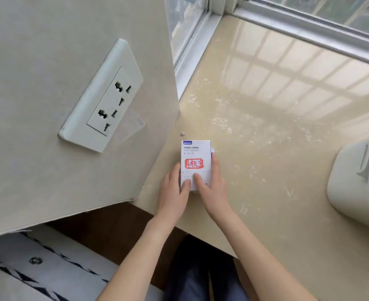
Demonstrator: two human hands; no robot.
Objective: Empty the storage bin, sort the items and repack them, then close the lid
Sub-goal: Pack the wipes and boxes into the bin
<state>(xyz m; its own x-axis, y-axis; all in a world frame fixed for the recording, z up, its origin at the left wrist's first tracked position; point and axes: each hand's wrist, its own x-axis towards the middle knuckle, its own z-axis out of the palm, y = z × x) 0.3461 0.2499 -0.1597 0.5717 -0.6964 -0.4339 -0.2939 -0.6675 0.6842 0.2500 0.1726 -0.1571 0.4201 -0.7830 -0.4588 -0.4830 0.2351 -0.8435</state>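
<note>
A small white box (195, 156) with a blue logo and a red stamp-like print lies flat on the beige windowsill (266, 137), close to the wall corner. My left hand (172, 192) grips its left edge, thumb on top. My right hand (211, 183) grips its right edge, thumb also on the lid. Both hands hold the near half of the box. The white storage bin (361, 183) stands at the right edge of the view, partly cut off, with a latch on its side; its inside is hidden.
A wall (49, 159) with a double power socket (105, 98) rises at the left, right beside the box. Window frames (309, 29) run along the sill's far side. A tiny scrap (182, 134) lies beyond the box. A patterned floor shows below.
</note>
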